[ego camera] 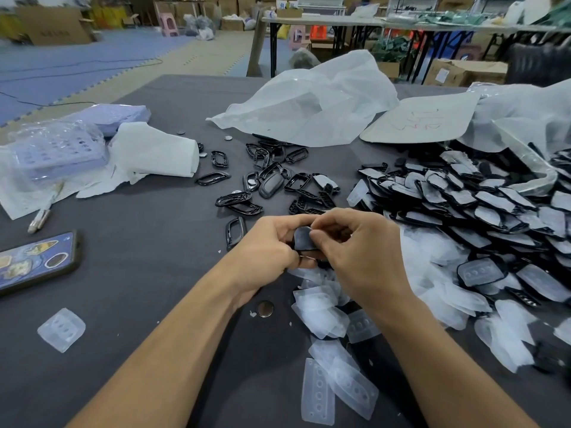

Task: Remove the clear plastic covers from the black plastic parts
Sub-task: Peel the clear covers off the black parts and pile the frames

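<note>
A black plastic part (302, 238) with a clear cover on its face sits between both hands at the table's middle. My left hand (268, 245) grips its left side with curled fingers. My right hand (358, 242) pinches the part's upper right edge with thumb and forefinger. A big heap of covered black parts (482, 202) lies to the right. Bare black parts (265, 177) are scattered just beyond my hands. Loose clear covers (327, 313) lie in a pile under and before my hands, more of them (336, 387) nearer the table's front.
A phone (37, 261) lies at the left edge, a single clear cover (61, 329) in front of it. A coin cell (265, 308) lies below my left wrist. White plastic bags (312, 100) and a cardboard sheet (423, 118) lie at the back; purple trays (58, 149) far left.
</note>
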### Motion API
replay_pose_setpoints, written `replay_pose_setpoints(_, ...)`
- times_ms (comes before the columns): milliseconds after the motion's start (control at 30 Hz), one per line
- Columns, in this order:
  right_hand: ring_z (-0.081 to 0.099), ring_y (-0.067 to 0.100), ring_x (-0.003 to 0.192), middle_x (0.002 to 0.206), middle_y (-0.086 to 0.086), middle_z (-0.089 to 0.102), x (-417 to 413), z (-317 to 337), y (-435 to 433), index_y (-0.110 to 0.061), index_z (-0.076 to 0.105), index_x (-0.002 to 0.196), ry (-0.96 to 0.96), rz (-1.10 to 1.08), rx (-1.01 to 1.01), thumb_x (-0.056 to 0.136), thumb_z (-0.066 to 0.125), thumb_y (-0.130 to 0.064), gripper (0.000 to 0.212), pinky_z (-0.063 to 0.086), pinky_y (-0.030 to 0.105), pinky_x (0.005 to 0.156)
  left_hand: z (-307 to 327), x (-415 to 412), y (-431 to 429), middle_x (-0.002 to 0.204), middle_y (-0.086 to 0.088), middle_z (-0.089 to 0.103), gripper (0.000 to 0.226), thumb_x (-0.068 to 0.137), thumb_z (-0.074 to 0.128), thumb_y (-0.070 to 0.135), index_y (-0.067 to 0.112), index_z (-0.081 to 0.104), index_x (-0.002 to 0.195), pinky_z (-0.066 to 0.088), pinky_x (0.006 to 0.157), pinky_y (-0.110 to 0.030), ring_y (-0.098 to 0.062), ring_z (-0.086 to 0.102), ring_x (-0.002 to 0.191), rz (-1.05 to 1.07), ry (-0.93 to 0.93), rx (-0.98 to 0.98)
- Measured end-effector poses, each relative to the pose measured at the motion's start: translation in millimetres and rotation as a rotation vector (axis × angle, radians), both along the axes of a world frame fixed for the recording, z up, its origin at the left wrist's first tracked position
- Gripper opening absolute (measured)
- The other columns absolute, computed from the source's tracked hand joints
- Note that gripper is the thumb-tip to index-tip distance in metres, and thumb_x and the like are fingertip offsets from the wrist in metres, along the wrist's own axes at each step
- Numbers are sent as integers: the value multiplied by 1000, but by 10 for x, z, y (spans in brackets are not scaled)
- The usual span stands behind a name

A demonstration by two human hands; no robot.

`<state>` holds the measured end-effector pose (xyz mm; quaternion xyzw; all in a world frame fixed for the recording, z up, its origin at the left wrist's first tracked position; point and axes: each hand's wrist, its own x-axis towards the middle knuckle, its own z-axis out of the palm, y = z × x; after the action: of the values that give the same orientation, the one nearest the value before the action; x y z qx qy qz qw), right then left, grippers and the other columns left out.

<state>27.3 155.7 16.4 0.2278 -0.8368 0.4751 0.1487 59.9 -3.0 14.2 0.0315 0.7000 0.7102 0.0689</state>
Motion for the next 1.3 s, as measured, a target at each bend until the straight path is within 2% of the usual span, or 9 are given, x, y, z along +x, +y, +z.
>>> replay_pose_setpoints(200, 60, 18, 67, 63, -14, 59, -8, 0, 2, -29, 78, 94, 64, -72, 55, 77, 88, -20, 22, 54, 39, 67, -2, -43, -22, 110, -15, 76, 64, 74, 51, -19, 13, 71, 126, 61, 83, -28, -28, 76, 96, 13, -52, 133)
replay_pose_setpoints(300, 50, 10, 65, 65, -14, 51, -17, 10, 20, -29, 77, 100, 132, -163, 91, 76, 89, -30, 26, 39, 23, 64, -9, -48, -10, 108, -8, 78, 59, 84, 45, -23, 12, 71, 124, 61, 75, -24, -24, 77, 90, 57, -52, 122)
replay_pose_setpoints(400, 57, 5, 64, 65, -11, 60, -25, 21, 36, -32, 78, 96, 19, -187, 19, 79, 84, -41, 20, 43, 18, 61, 10, -46, -38, 105, -8, 79, 59, 87, 43, -24, 11, 69, 126, 61, 73, -25, -23, 78, 90, 67, -43, 181)
replay_pose_setpoints(533, 68, 4, 59, 68, -12, 73, -36, 7, 33, -29, 79, 81, -180, -40, -207, 86, 81, -25, 7, 52, 17, 53, 22, -38, -53, 108, -13, 77, 57, 89, 45, -25, 9, 66, 131, 61, 74, -26, -24, 77, 93, 66, -39, 204)
replay_pose_setpoints(667, 65, 12, 59, 68, -2, 74, -93, -1, 65, -30, 79, 80, -270, -6, -333, 85, 80, -24, 8, 56, 36, 59, 29, -9, -107, 108, -10, 79, 60, 87, 53, -23, 21, 71, 124, 61, 79, -26, -23, 77, 101, 57, -8, 103)
replay_pose_setpoints(733, 66, 15, 62, 70, -1, 75, -121, -17, 83, -32, 79, 81, -287, -9, -363, 84, 80, -27, 6, 58, 43, 64, 46, -11, -146, 112, -11, 79, 55, 86, 55, -19, 17, 73, 122, 61, 80, -24, -23, 76, 104, 57, -14, 93)
replay_pose_setpoints(900, 65, 12, 62, 69, -1, 75, -143, -41, 86, -27, 80, 80, -316, -1, -395, 81, 80, -28, 2, 55, 38, 64, 67, -5, -186, 111, -11, 79, 38, 80, 64, 5, 14, 78, 114, 60, 78, -22, -24, 76, 105, 83, -50, 106)
replay_pose_setpoints(1067, 63, 13, 62, 69, 1, 74, -145, -35, 72, -24, 80, 79, -340, 2, -384, 86, 81, -20, 8, 54, 41, 64, 60, -1, -161, 104, -12, 80, 23, 96, 64, 2, 14, 81, 107, 60, 74, -21, -24, 78, 98, 164, -54, 62)
replay_pose_setpoints(1300, 58, 9, 53, 64, 1, 70, -112, -25, 59, -22, 80, 79, -385, 78, -387, 89, 77, -19, 10, 47, 20, 52, 73, 9, -103, 95, -15, 80, 21, 93, 66, -3, 9, 81, 102, 59, 68, -20, -21, 78, 85, 257, -53, 38)
